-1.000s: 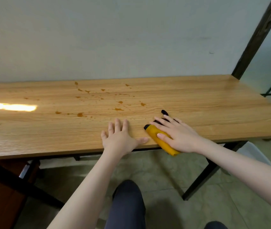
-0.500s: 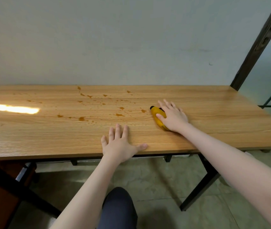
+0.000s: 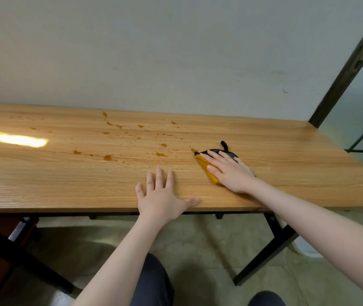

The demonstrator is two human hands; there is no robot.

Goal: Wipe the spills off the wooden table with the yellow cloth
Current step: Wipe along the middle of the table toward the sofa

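Brown spills (image 3: 161, 154) dot the long wooden desk (image 3: 65, 180) before us. Our right hand (image 3: 229, 171) presses the folded yellow cloth (image 3: 206, 165) flat, fingers (image 3: 211, 156) spread; our left hand (image 3: 162, 195) rests nearby, fingers splayed.

Pale wall (image 3: 176, 51), tiled floor (image 3: 209, 244), dark metal frame (image 3: 348, 69) right.

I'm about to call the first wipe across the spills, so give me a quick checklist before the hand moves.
1. Yellow cloth under the right hand, fingers flat on it: ok.
2. Cloth lying on the wooden table: ok.
3. Left hand flat near the front edge, bracing, clear of the spills: ok.
4. Spills still unwiped, left of the cloth: not ok.
5. Sweep path leftward free of objects: ok.
6. Cloth damp or dry: cannot tell.
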